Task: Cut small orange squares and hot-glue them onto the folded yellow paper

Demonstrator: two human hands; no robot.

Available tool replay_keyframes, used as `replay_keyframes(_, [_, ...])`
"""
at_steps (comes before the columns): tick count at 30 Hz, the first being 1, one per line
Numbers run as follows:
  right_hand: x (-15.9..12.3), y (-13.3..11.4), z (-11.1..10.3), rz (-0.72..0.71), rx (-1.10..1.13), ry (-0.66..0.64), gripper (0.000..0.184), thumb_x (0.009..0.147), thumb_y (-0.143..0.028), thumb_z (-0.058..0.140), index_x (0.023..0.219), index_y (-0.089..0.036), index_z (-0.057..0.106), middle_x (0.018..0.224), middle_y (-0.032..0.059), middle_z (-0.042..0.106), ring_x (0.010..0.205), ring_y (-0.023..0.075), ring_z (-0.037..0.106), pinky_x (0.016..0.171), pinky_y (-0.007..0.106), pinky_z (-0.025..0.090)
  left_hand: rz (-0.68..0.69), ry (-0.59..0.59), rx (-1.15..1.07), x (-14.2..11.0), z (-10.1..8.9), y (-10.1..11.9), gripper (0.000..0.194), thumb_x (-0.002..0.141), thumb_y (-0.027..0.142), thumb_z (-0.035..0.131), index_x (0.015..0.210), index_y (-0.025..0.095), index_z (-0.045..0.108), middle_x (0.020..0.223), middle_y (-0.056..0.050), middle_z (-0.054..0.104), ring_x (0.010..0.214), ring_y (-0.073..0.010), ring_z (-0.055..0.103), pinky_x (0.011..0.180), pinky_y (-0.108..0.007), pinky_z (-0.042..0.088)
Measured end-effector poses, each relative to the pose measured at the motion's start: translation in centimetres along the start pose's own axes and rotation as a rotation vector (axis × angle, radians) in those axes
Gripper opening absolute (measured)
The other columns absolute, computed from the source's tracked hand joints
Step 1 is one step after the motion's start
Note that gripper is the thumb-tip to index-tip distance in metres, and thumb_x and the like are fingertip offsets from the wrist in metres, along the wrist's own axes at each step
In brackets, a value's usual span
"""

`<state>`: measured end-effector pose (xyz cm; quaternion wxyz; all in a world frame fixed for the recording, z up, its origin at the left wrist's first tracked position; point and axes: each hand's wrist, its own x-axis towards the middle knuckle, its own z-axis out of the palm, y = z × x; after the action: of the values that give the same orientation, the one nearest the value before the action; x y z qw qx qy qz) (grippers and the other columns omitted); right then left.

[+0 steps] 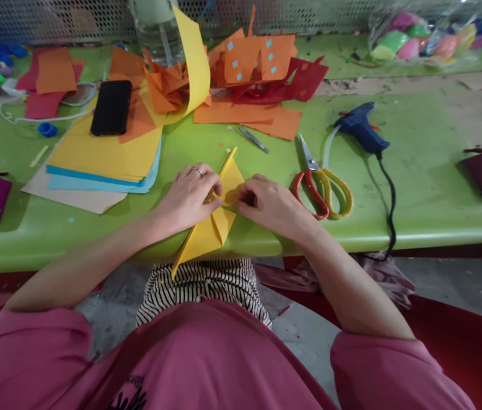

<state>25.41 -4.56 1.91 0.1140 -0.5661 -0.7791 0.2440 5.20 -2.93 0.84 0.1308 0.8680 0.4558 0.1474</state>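
Note:
A folded sheet of yellow paper (207,234) lies slantwise at the table's front edge, its lower corner sticking out past the edge. My left hand (192,193), with a ring on one finger, grips the paper's left side near the middle, thumb and fingers bent round the fold. On the opposite side my right hand (266,204) pinches the paper's right edge between thumb and curled fingers. Creases and raised flaps show between the two hands. Both sets of fingertips partly cover the paper.
Scissors (320,182) and a blue glue gun (363,128) with a trailing black cord lie to the right. Tweezers (253,139) rest ahead. Coloured sheets (104,154) and a black phone (111,107) lie left. Orange paper shapes (258,60) stand at the back.

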Motion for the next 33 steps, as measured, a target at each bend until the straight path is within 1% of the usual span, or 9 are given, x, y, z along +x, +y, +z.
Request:
replay_keyframes(3, [0.1, 0.0, -0.1, -0.003, 0.002, -0.017, 0.011, 0.085, -0.023, 0.062, 0.077, -0.018, 0.057, 0.086, 0.0043, 0.060, 0.068, 0.0127, 0.052, 0.065, 0.028, 0.038, 0.062, 0.065, 0.056, -1.2, -0.6, 0.5, 0.022, 0.094, 0.022, 0.057, 0.114, 0.021, 0.067, 0.114, -0.009, 0.061, 0.108, -0.0244, 0.056, 0.095, -0.042, 0.046])
replay_keyframes(5, [0.2, 0.1, -0.1, -0.009, 0.017, -0.018, 0.011, 0.085, -0.024, 0.062, 0.077, -0.017, 0.058, 0.085, 0.0042, 0.060, 0.069, 0.0127, 0.052, 0.065, 0.028, 0.039, 0.110, 0.071, 0.124, -2.4, -0.9, 1.4, 0.026, 0.099, 0.023, 0.049, 0.117, 0.020, 0.068, 0.116, -0.010, 0.063, 0.107, -0.0248, 0.056, 0.095, -0.043, 0.045])
replay_keyframes(7, [0.2, 0.2, -0.1, -0.010, 0.039, -0.015, 0.009, 0.084, -0.023, 0.063, 0.078, -0.017, 0.059, 0.085, 0.0039, 0.060, 0.068, 0.0123, 0.053, 0.065, 0.028, 0.039, 0.189, 0.032, 0.198, -3.7, -0.6, 2.5, 0.036, 0.101, 0.035, 0.045, 0.123, 0.017, 0.067, 0.122, -0.013, 0.066, 0.111, -0.0276, 0.054, 0.095, -0.044, 0.044])
replay_keyframes(9, [0.2, 0.3, 0.0, -0.006, 0.057, -0.007, 0.007, 0.082, -0.022, 0.063, 0.078, -0.017, 0.060, 0.085, 0.0034, 0.061, 0.066, 0.0116, 0.053, 0.064, 0.028, 0.040, 0.253, -0.004, 0.272, -4.9, 0.2, 3.4, 0.059, 0.100, 0.054, 0.039, 0.133, 0.010, 0.061, 0.133, -0.016, 0.063, 0.117, -0.0307, 0.052, 0.096, -0.044, 0.043])
replay_keyframes(11, [0.2, 0.4, 0.1, -0.004, 0.066, 0.002, 0.008, 0.082, -0.023, 0.063, 0.077, -0.018, 0.060, 0.084, 0.0032, 0.061, 0.066, 0.0115, 0.053, 0.065, 0.028, 0.040, 0.268, -0.006, 0.340, -5.6, 1.1, 4.0, 0.079, 0.096, 0.068, 0.030, 0.137, 0.006, 0.057, 0.140, -0.016, 0.060, 0.121, -0.0317, 0.050, 0.097, -0.044, 0.042])
replay_keyframes(13, [0.2, 0.5, 0.0, -0.008, 0.074, 0.004, 0.008, 0.082, -0.023, 0.062, 0.077, -0.018, 0.059, 0.084, 0.0032, 0.061, 0.066, 0.0117, 0.053, 0.065, 0.028, 0.041, 0.268, 0.019, 0.391, -6.0, 1.7, 4.1, 0.087, 0.094, 0.073, 0.025, 0.139, 0.005, 0.056, 0.142, -0.015, 0.059, 0.121, -0.0315, 0.051, 0.099, -0.043, 0.041])
replay_keyframes(18, [0.0, 0.2, -0.1, -0.008, 0.055, 0.004, 0.010, 0.083, -0.023, 0.060, 0.075, -0.018, 0.057, 0.082, 0.0023, 0.059, 0.064, 0.0113, 0.052, 0.063, 0.028, 0.040, 0.278, 0.059, 0.430, -5.9, 2.1, 3.8, 0.092, 0.092, 0.076, 0.021, 0.137, 0.006, 0.058, 0.142, -0.016, 0.060, 0.120, -0.0304, 0.054, 0.096, -0.042, 0.042])
replay_keyframes(24, [-0.2, 0.2, 0.0, 0.004, 0.057, 0.016, 0.011, 0.085, -0.024, 0.057, 0.075, -0.019, 0.056, 0.082, 0.0024, 0.059, 0.062, 0.0107, 0.051, 0.062, 0.027, 0.040, 0.258, 0.003, 0.413, -5.8, 1.9, 4.0, 0.099, 0.088, 0.081, 0.019, 0.138, 0.005, 0.057, 0.144, -0.018, 0.058, 0.121, -0.0314, 0.053, 0.097, -0.042, 0.041])
replay_keyframes(33, [-0.3, 0.5, 0.2, -0.005, 0.091, 0.022, 0.005, 0.082, -0.021, 0.061, 0.079, -0.019, 0.058, 0.086, 0.0030, 0.060, 0.065, 0.0118, 0.054, 0.065, 0.028, 0.043, 0.210, -0.070, 0.290, -5.3, 0.5, 3.2, 0.099, 0.085, 0.084, 0.023, 0.143, 0.009, 0.053, 0.143, -0.011, 0.059, 0.120, -0.0320, 0.050, 0.096, -0.043, 0.037])
